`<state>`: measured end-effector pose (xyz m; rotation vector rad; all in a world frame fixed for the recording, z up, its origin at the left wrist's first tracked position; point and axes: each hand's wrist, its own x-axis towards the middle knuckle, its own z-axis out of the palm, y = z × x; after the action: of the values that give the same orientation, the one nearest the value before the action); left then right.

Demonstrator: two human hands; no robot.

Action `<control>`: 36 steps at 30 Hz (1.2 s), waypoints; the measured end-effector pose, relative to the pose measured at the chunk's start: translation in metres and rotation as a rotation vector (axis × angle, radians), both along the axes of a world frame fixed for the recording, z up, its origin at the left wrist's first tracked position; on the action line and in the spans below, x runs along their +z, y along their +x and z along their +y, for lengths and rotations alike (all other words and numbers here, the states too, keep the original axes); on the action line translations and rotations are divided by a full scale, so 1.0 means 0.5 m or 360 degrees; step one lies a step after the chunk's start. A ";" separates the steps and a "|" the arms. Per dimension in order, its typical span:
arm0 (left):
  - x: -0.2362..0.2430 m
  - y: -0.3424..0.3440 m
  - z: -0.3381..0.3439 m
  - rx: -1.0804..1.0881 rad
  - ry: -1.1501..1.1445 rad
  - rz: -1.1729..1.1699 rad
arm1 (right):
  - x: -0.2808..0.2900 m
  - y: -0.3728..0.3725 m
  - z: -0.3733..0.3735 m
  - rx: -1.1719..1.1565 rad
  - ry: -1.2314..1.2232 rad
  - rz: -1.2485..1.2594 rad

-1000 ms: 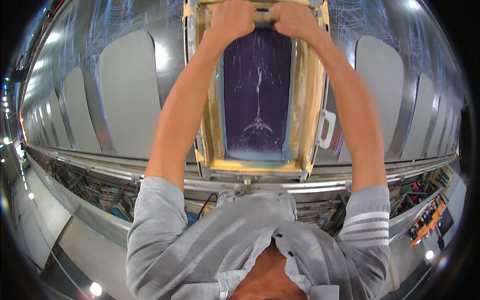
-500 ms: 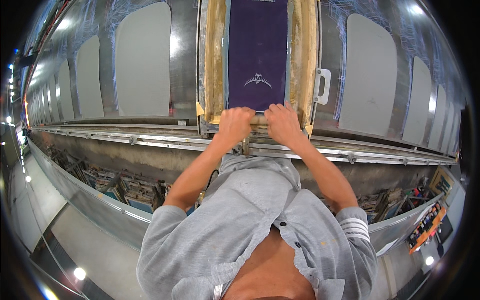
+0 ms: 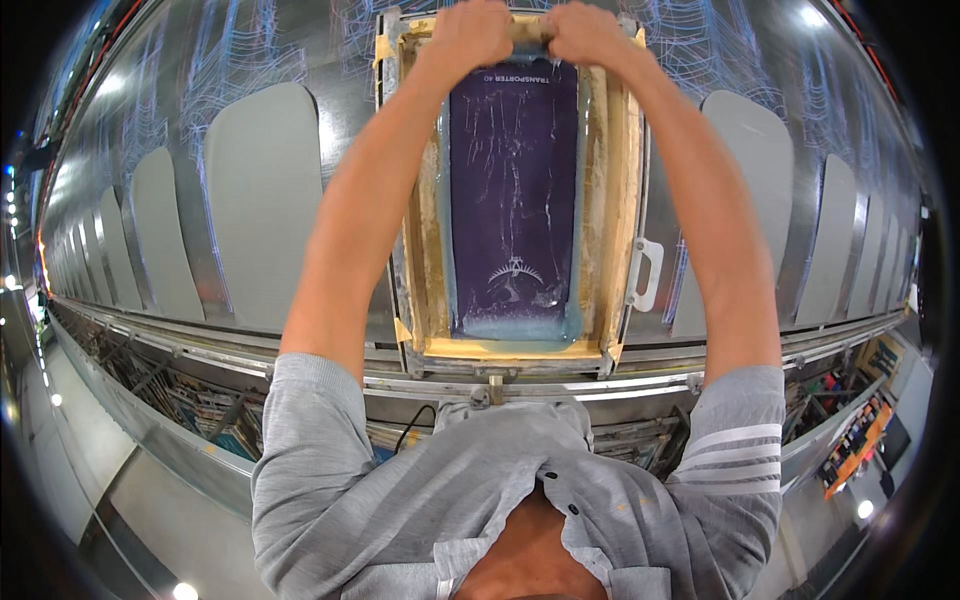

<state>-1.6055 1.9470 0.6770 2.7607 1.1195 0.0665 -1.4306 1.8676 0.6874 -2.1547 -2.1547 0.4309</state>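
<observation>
A squeegee with a wooden handle lies across the far end of a screen printing frame. My left hand is closed on the left part of the squeegee, and my right hand grips its right part. Between my stretched arms, the screen's dark purple panel shows pale streaks, a crest-like emblem and small lettering near the top. Tape and light blue residue border the panel. A white handle sticks out from the frame's right side.
Rows of grey shaped panels lie on the long metal printing table on both sides. A metal rail runs along the near edge. Below it are shelves packed with old screens. An orange rack of small items stands at lower right.
Half a second ago both hands were at the screen's near end; now they are back at the far end with the squeegee, as one second ago. More pale streaks show on the purple panel.
</observation>
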 end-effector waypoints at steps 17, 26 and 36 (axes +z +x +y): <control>-0.037 -0.285 -0.574 0.0023 -0.0407 -0.0182 | -0.063 -0.270 -0.553 0.0262 -0.0044 0.0188; -0.041 -0.373 -0.789 0.0011 -0.0337 -0.0336 | -0.089 -0.246 -0.733 -0.0195 0.0167 0.0972; -0.033 -0.397 -0.804 0.0042 -0.0475 -0.0215 | -0.211 -0.028 -0.658 -0.1371 0.0674 0.0493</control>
<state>-1.8040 1.5451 0.6605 2.4402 1.0377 0.0807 -1.4447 1.5387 0.5818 -2.2848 -0.9084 0.1858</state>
